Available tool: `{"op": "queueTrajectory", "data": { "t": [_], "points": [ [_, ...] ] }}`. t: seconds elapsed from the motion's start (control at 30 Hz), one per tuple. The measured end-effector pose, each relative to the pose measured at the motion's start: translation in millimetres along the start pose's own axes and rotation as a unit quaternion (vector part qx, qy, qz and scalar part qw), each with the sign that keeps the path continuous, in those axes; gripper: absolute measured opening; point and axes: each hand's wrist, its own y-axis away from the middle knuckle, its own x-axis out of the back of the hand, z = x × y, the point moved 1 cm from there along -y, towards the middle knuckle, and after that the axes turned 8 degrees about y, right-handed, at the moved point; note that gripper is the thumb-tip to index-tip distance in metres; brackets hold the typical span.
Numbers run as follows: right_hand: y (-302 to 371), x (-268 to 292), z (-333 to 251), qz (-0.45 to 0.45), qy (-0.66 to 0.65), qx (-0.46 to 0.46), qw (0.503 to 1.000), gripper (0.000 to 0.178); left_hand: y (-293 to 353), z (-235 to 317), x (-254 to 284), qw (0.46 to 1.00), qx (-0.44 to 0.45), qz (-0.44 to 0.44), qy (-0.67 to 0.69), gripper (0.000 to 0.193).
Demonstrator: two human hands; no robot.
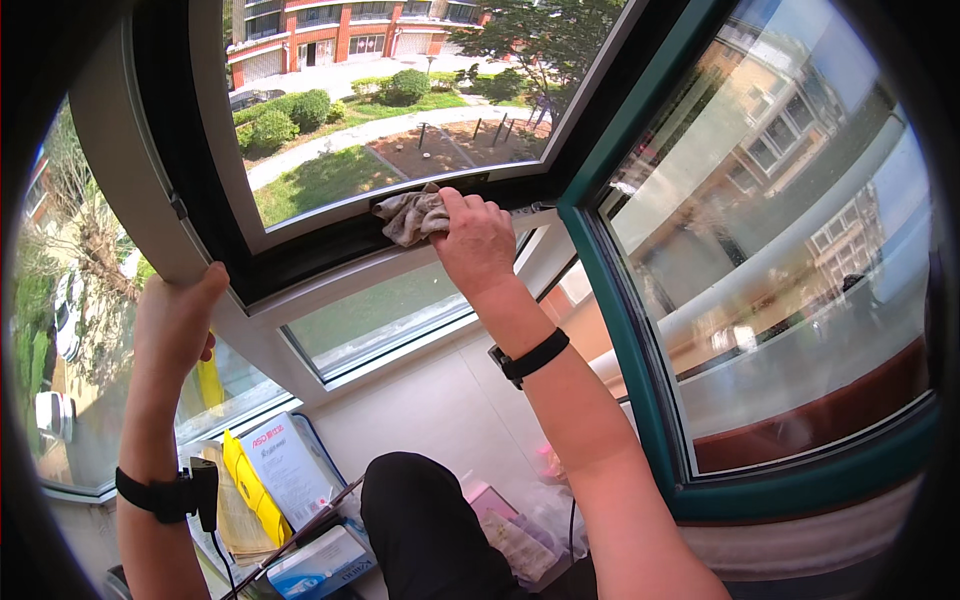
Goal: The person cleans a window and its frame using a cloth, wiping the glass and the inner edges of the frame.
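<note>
Blotchy beige-grey cloth [412,217], black inner window frame [190,130], dark green sash [780,497].

Sits on the head, left of a pair. Faces down and forward, wide, near the left hand [178,315] at nine o'clock and right hand [475,240] at twelve, spanning knee [415,510] at six to garden [408,88] at eleven.

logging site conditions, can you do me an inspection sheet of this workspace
Surface: dark window track, under the cloth.
Job's things: crumpled, greyish-brown cloth.
Clutter: yellow item, blue-and-white box and clear plastic bag below.
Hands: left hand against the pale window post; right hand holding the cloth.
Cables: thin black cable below the left wrist.
Surroundings: green window frame at right; shrubs and red-brick building outside.
</note>
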Motion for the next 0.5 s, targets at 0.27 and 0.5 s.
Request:
{"op": "queueTrajectory", "data": {
  "t": [0.27,0.5],
  "points": [
    [-3,-15,-53,0.052,-0.059,0.062,0.995,0.022,3,8,7,0.997,-0.014,0.016,-0.069,0.042],
    [9,-4,-162,0.066,-0.148,0.116,0.980,0.014,4,9,9,0.997,-0.015,0.017,-0.075,0.042]
  ]
}}
